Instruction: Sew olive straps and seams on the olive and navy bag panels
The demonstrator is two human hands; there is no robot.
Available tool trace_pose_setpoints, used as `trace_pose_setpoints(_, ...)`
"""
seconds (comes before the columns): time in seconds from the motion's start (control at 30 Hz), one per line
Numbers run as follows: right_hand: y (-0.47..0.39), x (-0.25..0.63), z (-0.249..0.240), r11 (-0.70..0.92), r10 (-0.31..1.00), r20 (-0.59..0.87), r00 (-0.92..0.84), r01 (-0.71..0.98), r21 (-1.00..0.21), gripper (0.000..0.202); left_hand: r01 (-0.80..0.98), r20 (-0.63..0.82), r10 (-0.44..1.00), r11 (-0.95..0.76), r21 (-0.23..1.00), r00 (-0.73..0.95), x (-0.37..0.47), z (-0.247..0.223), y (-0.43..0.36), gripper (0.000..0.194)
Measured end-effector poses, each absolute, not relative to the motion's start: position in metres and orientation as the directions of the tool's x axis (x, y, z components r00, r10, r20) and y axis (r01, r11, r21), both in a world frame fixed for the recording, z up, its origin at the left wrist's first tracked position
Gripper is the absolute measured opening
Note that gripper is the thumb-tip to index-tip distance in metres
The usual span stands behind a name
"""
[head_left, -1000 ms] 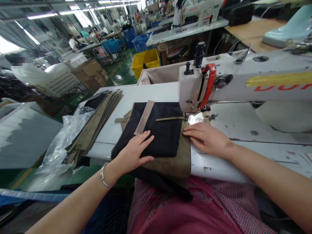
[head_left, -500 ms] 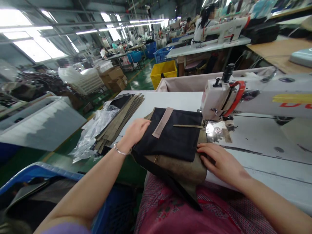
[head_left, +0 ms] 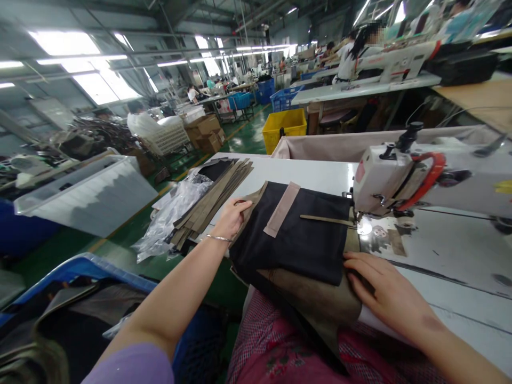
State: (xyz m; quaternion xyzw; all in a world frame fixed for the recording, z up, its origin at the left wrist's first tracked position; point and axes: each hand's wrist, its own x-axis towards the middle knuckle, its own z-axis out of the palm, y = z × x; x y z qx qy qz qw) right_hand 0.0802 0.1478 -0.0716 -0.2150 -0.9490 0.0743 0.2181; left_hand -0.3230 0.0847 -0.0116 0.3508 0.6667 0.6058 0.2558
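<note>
A black fabric panel [head_left: 310, 250] lies over a brownish-olive piece [head_left: 320, 296] on the sewing table. A pinkish-beige strip [head_left: 282, 209] and a thin olive strip [head_left: 324, 219] rest on the black panel. The thin strip's right end reaches the sewing machine's needle area [head_left: 357, 216]. My left hand [head_left: 232, 218] is closed, pinching the olive edge along the panel's left side, slightly lifted. On the right side, my right hand [head_left: 384, 282] rests with fingers apart, its fingertips touching the fabric edge just below the needle area. The fabric's lower part hangs over my lap.
Olive strips [head_left: 212, 202] lie stacked beside crumpled clear plastic [head_left: 172, 213] at the table's left. A blue crate [head_left: 104, 266] with dark pieces stands lower left. The sewing machine head [head_left: 384, 178] rises at right. Beyond are a yellow bin [head_left: 284, 128] and people at other machines.
The view has turned left, so everything appears shifted right. My left fingers have gone from lying on the panel's edge to pinching and lifting the olive edge. My right hand stays at the fabric.
</note>
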Motion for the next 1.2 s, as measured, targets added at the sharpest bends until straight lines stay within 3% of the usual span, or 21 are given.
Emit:
trace_pose_setpoints(0.13, 0.150, 0.084, -0.074, 0.907, 0.419, 0.382, -0.824, 0.359, -0.221, 0.023, -0.065, 0.086, 0.810, -0.151, 0.986, -0.580, -0.299, -0.006, 0.074, 0.039)
trace_pose_setpoints(0.33, 0.151, 0.089, -0.074, 0.921, 0.388, 0.379, -0.840, 0.340, -0.191, 0.024, -0.186, 0.140, 0.772, -0.318, 0.930, -0.619, -0.273, 0.005, 0.053, 0.027)
trace_pose_setpoints(0.5, 0.151, 0.090, -0.073, 0.929, 0.365, 0.454, -0.812, 0.347, -0.127, 0.026, -0.221, 0.113, 0.840, -0.265, 0.938, -0.530, -0.246, 0.020, 0.032, 0.044)
trace_pose_setpoints(0.73, 0.153, 0.093, -0.071, 0.936, 0.345, 0.465, -0.815, 0.337, -0.104, 0.032, -0.155, 0.117, 0.757, -0.278, 0.948, -0.643, -0.225, 0.030, 0.025, 0.021)
trace_pose_setpoints(1.2, 0.152, 0.092, -0.068, 0.949, 0.301, 0.509, -0.806, 0.305, -0.078, 0.032, -0.407, -0.114, 0.696, -0.271, 0.872, -0.709, -0.207, 0.045, 0.016, 0.013)
